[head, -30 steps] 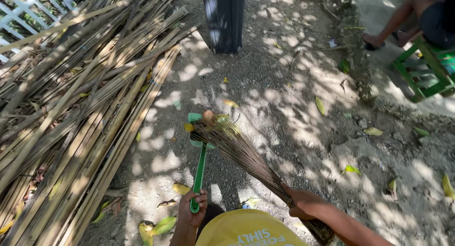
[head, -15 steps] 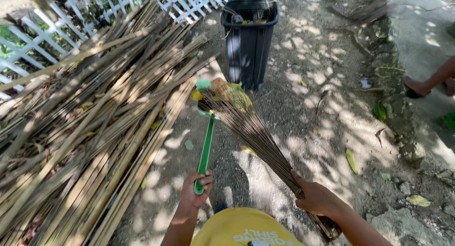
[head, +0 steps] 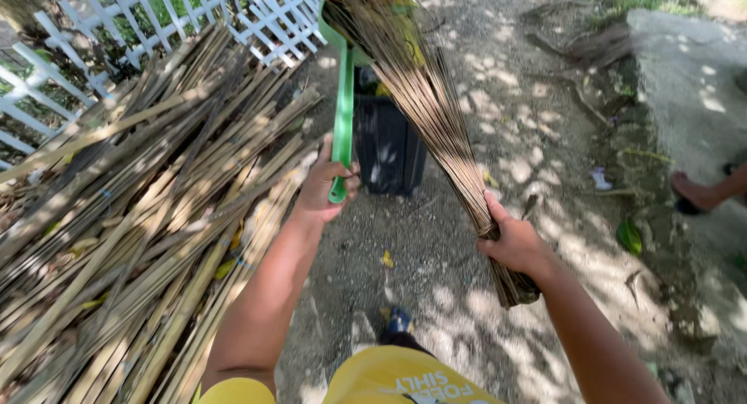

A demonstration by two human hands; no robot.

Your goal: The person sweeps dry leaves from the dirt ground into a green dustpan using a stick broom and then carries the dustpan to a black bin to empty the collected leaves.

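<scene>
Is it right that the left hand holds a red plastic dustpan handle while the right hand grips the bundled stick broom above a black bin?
Not quite: in the head view the plastic dustpan handle in the left hand is green, not red. The right hand does grip the bundled stick broom above the black bin.

Bare dirt ground [head: 467,295], gritty and grey, dappled with sun and leaf shadow. On its left side lies a big heap of bamboo poles [head: 132,241], stacked lengthwise and running up against a white lattice fence [head: 156,23]. A black bin [head: 389,151] stands on the dirt just beside the heap's far end. Scattered on the ground: a small yellow leaf [head: 387,258] near the middle, a green leaf [head: 629,236] to the right, a scrap of litter [head: 601,178] farther up. Dry roots [head: 591,50] sprawl at the top right, next to a raised concrete slab [head: 692,85].
</scene>
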